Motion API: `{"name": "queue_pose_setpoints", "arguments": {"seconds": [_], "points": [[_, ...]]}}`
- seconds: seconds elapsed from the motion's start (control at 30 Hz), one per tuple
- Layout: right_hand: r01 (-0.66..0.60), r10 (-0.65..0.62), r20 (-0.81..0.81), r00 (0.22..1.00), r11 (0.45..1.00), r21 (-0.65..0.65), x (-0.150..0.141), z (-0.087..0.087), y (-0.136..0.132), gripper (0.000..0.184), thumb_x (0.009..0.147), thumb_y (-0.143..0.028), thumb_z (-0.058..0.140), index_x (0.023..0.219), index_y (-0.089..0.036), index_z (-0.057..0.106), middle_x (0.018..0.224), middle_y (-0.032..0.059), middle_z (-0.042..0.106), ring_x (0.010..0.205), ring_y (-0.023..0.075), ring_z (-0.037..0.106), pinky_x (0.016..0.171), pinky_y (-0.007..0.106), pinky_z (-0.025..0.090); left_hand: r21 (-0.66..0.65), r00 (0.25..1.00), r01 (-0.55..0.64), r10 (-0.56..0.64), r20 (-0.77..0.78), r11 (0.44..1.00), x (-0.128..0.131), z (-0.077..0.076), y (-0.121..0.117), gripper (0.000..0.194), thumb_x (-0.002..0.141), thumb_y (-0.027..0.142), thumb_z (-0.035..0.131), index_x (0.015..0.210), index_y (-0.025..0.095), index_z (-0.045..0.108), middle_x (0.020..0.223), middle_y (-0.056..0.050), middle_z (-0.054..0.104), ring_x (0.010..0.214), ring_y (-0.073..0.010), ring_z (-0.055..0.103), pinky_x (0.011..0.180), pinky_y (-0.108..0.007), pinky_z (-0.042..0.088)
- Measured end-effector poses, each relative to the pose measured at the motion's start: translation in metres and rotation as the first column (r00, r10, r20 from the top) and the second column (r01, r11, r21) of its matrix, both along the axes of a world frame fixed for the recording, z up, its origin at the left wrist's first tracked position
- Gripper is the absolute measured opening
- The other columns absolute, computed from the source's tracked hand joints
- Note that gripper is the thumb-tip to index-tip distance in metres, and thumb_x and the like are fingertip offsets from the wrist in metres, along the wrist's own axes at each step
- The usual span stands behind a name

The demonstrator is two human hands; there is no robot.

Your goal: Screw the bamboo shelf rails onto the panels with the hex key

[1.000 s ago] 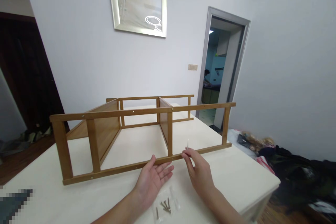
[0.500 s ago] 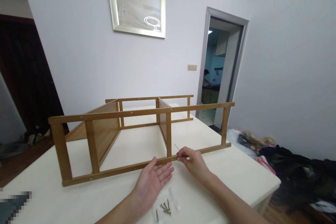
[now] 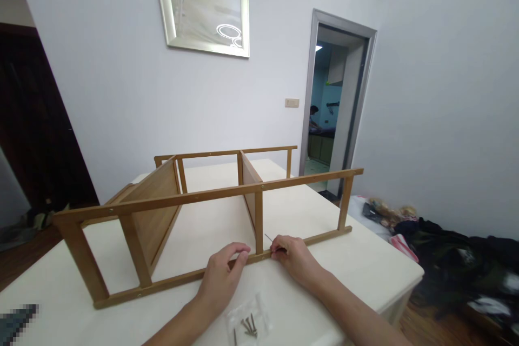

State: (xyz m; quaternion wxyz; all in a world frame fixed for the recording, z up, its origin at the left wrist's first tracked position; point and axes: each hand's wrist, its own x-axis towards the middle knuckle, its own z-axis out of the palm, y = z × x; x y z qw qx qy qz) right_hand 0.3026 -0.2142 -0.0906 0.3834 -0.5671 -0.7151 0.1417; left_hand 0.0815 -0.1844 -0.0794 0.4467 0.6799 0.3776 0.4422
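A brown wooden rack frame (image 3: pixel 194 195) with panels lies on its side across the white table (image 3: pixel 308 303), its near side tilted. My left hand (image 3: pixel 221 273) is closed around the lower near rail, left of the middle post (image 3: pixel 258 221). Right of that post, my right hand (image 3: pixel 294 257) pinches a thin metal rod that looks like a hex key (image 3: pixel 268 238). Its tip sticks up from the fingers, and its lower part is hidden. The fingers are at the rail, close to a screw head (image 3: pixel 263 258). Below my hands lies a clear plastic bag (image 3: pixel 261 316) with several screws (image 3: pixel 249 326).
A dark, blurred-out object (image 3: pixel 18 321) is at the table's left front. Dark clothes (image 3: pixel 458 265) are heaped beyond the right table edge. A doorway (image 3: pixel 324 102) leads to another room, where a person (image 3: pixel 314 119) is partly visible.
My left hand has turned from palm-up with fingers spread to closed around the rail. My right hand brought the hex key left toward the middle post. The frame's near side has tilted, its upper left corner lower.
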Motion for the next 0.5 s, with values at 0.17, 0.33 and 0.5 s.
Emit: {"name": "queue_pose_setpoints", "arguments": {"seconds": [0.17, 0.33, 0.5], "points": [[0.006, -0.005, 0.024, 1.000, 0.999, -0.031, 0.000, -0.003, 0.000, 0.019, 0.074, -0.006, 0.057, 0.078, -0.020, 0.068, 0.075, -0.0002, 0.073, 0.071, 0.0170, 0.066, 0.066, 0.025, 0.047, 0.158, 0.988, -0.010, 0.034, -0.153, 0.987, -0.006, -0.010, 0.010, 0.009, 0.073, 0.031, 0.071, 0.079, 0.025, 0.073, 0.091, -0.010, 0.069, 0.098, -0.0310, 0.055, 0.099, -0.041, 0.037], [0.015, -0.014, 0.025, 1.000, 0.999, -0.029, -0.001, -0.003, -0.002, 0.018, 0.075, -0.007, 0.057, 0.081, -0.021, 0.067, 0.079, 0.0004, 0.073, 0.073, 0.0177, 0.068, 0.067, 0.026, 0.048, 0.213, 0.916, 0.043, 0.046, -0.399, 0.976, -0.006, -0.016, 0.015, 0.017, 0.082, 0.031, 0.057, 0.076, 0.023, 0.071, 0.081, -0.008, 0.064, 0.084, -0.0269, 0.055, 0.084, -0.037, 0.039], [0.028, -0.028, 0.016, 0.999, 1.000, 0.000, -0.002, -0.001, -0.008, 0.019, 0.077, -0.010, 0.058, 0.089, -0.022, 0.066, 0.083, 0.0020, 0.073, 0.076, 0.0188, 0.068, 0.069, 0.027, 0.050, 0.303, 0.823, 0.064, 0.121, -0.555, 0.951, -0.003, -0.014, 0.014, 0.020, 0.085, 0.025, 0.049, 0.077, 0.021, 0.066, 0.080, -0.007, 0.062, 0.080, -0.0243, 0.056, 0.075, -0.034, 0.036]]}}
